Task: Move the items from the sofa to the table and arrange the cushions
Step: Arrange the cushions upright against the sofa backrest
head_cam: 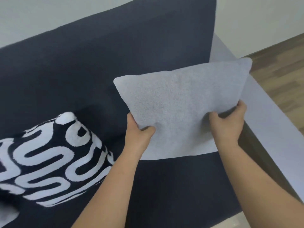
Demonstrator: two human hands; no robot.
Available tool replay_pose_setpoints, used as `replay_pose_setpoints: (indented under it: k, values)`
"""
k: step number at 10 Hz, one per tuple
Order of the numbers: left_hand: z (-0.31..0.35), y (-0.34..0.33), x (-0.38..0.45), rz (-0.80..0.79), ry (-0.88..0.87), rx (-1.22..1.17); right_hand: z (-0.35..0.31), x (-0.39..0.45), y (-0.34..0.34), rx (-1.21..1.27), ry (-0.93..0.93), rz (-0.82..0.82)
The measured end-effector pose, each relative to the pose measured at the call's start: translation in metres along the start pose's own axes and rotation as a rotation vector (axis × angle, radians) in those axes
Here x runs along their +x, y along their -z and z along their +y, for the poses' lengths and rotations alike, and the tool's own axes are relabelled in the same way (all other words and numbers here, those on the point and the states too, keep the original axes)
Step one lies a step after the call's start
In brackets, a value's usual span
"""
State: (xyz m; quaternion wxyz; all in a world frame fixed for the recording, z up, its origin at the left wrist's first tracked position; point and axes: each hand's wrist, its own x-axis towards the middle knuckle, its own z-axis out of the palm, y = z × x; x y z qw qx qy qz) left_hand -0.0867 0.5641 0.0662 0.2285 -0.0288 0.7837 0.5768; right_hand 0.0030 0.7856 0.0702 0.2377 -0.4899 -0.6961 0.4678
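Observation:
A plain light grey cushion (181,102) is held over the right end of the dark navy sofa (98,63), tilted with its top edge toward the backrest. My left hand (139,134) grips its lower left edge, thumb on the front face. My right hand (228,122) pinches its lower right edge next to the armrest. A black cushion with a white looping pattern (54,160) lies on the seat at the left, untouched by either hand.
The sofa's light grey armrest (271,129) runs along the right side. Beyond it is a wooden floor (283,71). A pale wall (49,14) stands behind the backrest. Dark seat fabric (172,186) shows below the grey cushion.

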Motion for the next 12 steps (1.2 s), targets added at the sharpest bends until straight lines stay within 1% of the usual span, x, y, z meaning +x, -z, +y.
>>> replay_pose_setpoints:
  k: [1, 2, 3, 4, 5, 6, 7, 8, 9, 10, 11, 12]
  values:
    - [-0.005, 0.013, 0.007, 0.02, 0.026, 0.036, -0.008, 0.019, -0.027, -0.039, 0.059, -0.107]
    - [-0.015, 0.023, 0.021, 0.037, 0.1, 0.029, -0.006, 0.036, -0.058, -0.201, 0.098, -0.33]
    - [-0.029, 0.026, 0.028, 0.048, 0.097, 0.101, -0.001, 0.035, -0.076, -0.218, 0.093, -0.292]
    - [-0.036, 0.023, 0.026, 0.039, 0.109, 0.049, 0.006, 0.026, -0.077, -0.173, 0.097, -0.205]
    - [-0.037, 0.016, 0.014, 0.109, 0.07, 0.074, 0.007, 0.008, -0.076, -0.231, 0.176, -0.141]
    - [-0.044, 0.009, -0.003, 0.312, -0.278, 0.584, 0.009, -0.023, -0.084, -0.35, 0.43, -0.056]
    - [-0.059, 0.004, 0.004, 0.029, -0.497, 1.094, 0.028, -0.04, -0.095, -0.685, 0.529, -0.304]
    - [-0.077, 0.007, 0.024, -0.258, -0.255, 1.273, 0.055, -0.036, -0.096, -1.058, 0.516, -0.543]
    - [-0.079, 0.014, 0.038, -0.377, -0.181, 1.277, 0.054, -0.032, -0.098, -1.132, 0.454, -0.628]
    - [-0.069, 0.034, 0.035, -0.479, -0.24, 1.153, 0.037, -0.051, -0.106, -1.078, 0.314, -0.627]
    - [-0.058, 0.066, 0.017, -0.443, -0.431, 1.048, 0.018, -0.084, -0.116, -0.799, 0.273, -0.454]
    - [-0.062, 0.125, -0.009, -0.258, -0.585, 0.973, -0.013, -0.139, -0.133, -0.684, 0.554, -0.303]
